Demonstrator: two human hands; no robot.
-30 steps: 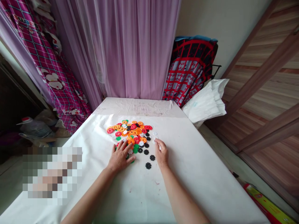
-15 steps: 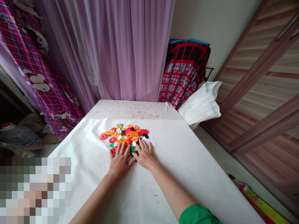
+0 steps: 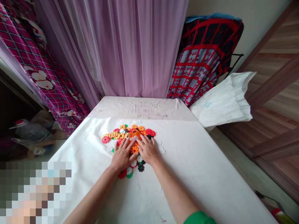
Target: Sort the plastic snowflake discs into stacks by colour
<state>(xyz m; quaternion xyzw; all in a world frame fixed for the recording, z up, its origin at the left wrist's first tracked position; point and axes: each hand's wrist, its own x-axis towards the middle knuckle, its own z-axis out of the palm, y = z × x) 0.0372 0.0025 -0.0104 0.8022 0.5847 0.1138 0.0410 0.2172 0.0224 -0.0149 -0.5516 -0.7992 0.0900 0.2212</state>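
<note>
A loose heap of flower-shaped plastic discs [image 3: 134, 150] in orange, red, white, green and black lies on the white-covered table. My left hand [image 3: 121, 155] rests flat on the heap's near left part, fingers spread and pointing away from me. Beside it, my right hand [image 3: 149, 150] lies palm down on the right part, its fingers also apart. Both hands cover some discs. A black disc [image 3: 140, 167] and a red disc [image 3: 122, 174] lie on the near side, closer to my wrists. Some white discs [image 3: 161, 147] sit just right of my right hand.
The white tablecloth [image 3: 187, 174] has wrinkles at the left. Purple curtains [image 3: 137, 49] hang behind the table. A white sack [image 3: 224, 101] stands at its right edge, near a red patterned cloth [image 3: 198, 62]. A plastic bottle [image 3: 28, 129] is at the left, below table height.
Both hands have slid slightly forward over the heap. Several discs now show on the near side, between and below my hands. The camera view has shifted a little.
</note>
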